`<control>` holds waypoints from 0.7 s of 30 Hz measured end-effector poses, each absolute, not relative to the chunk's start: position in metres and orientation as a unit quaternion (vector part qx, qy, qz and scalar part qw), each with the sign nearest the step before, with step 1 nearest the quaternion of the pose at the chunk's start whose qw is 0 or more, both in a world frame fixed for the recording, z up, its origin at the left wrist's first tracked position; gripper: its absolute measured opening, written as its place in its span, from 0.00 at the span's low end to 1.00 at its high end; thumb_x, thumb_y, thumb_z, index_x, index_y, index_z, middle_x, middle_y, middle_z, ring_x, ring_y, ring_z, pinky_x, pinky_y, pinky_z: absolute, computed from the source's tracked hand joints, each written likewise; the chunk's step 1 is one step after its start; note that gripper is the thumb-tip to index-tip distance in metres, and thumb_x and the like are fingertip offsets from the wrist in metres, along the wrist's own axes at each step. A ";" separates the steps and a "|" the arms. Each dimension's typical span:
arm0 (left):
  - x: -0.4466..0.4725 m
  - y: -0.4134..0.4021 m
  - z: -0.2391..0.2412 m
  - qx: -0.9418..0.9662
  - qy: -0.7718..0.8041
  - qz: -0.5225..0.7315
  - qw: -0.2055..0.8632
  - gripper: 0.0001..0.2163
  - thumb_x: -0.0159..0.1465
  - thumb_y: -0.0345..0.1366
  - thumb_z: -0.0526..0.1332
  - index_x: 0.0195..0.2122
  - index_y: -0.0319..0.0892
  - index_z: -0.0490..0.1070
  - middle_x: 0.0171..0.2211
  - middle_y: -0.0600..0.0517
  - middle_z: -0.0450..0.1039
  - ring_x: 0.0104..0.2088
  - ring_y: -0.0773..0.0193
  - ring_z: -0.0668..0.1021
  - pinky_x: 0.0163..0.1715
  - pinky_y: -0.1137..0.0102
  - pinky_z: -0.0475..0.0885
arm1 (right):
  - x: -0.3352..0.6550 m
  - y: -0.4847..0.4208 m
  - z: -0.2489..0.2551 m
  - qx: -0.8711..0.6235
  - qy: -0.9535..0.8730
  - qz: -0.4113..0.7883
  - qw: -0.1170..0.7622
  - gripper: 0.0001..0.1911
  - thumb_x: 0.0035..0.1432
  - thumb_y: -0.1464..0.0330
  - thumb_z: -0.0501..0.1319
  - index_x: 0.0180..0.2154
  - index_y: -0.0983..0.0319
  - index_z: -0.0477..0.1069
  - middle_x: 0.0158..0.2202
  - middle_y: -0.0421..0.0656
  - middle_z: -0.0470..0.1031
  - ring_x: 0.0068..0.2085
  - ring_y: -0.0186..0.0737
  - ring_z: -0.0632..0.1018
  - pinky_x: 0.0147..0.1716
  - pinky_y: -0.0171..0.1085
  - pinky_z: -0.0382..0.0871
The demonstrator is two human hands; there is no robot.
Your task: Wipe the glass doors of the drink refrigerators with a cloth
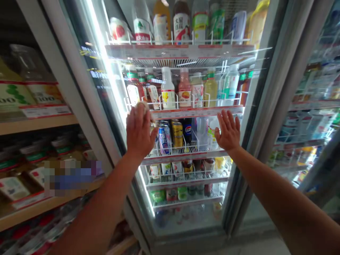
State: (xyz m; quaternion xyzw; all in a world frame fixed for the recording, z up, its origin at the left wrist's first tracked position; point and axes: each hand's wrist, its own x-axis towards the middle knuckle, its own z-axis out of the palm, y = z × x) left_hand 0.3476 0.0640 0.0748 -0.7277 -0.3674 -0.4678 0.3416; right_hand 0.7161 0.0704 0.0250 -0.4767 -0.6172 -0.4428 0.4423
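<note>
Both my arms reach out to the glass door point(117, 106) of a lit drinks cooler. My left hand point(138, 131) is against the glass at the left, level with the can shelf, fingers together over a small pale wad that looks like a cloth point(145, 106). My right hand point(227, 130) lies flat on the glass at the right, fingers spread and holding nothing. Behind the glass between my hands stand cans point(171, 135), blue, yellow and dark. One shelf up there are bottles point(184, 90).
The cooler holds several wire shelves of bottles, cans and cups point(183, 166). Wooden shelves point(37, 124) with packaged goods stand at the left. A second glass-door cooler point(313, 117) is at the right. A pale floor strip point(255, 246) shows at the bottom.
</note>
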 end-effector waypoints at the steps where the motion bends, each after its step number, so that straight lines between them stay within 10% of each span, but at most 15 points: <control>1: 0.344 0.064 0.084 -0.706 -0.384 -0.488 0.341 0.33 0.72 0.51 0.48 0.71 0.33 0.49 0.74 0.40 0.38 0.74 0.45 0.41 0.72 0.45 0.41 | 0.716 0.071 0.025 -0.479 -0.618 -0.439 0.443 0.35 0.68 0.62 0.49 0.73 0.56 0.43 0.71 0.47 0.58 0.72 0.52 0.57 0.69 0.58 0.48; 10: 0.361 0.065 0.047 -0.797 -0.287 -0.374 0.377 0.30 0.71 0.48 0.54 0.71 0.42 0.54 0.71 0.45 0.55 0.73 0.51 0.47 0.73 0.51 0.47 | 0.717 0.073 0.023 -0.474 -0.610 -0.456 0.442 0.35 0.68 0.62 0.50 0.73 0.57 0.45 0.71 0.47 0.58 0.72 0.51 0.57 0.69 0.57 0.49; 17: 0.338 0.067 0.090 -0.675 -0.392 -0.493 0.385 0.34 0.72 0.48 0.50 0.72 0.31 0.45 0.74 0.36 0.36 0.73 0.40 0.40 0.71 0.42 0.43 | 0.716 0.072 0.023 -0.471 -0.613 -0.446 0.451 0.35 0.67 0.63 0.50 0.73 0.57 0.46 0.71 0.47 0.58 0.72 0.51 0.56 0.69 0.58 0.48; 21: 0.358 0.066 0.051 -0.787 -0.282 -0.389 0.386 0.32 0.71 0.48 0.54 0.73 0.43 0.48 0.73 0.45 0.48 0.74 0.49 0.48 0.72 0.52 0.48 | 0.715 0.072 0.023 -0.470 -0.609 -0.453 0.450 0.35 0.67 0.63 0.51 0.72 0.57 0.47 0.71 0.47 0.59 0.72 0.51 0.57 0.69 0.58 0.49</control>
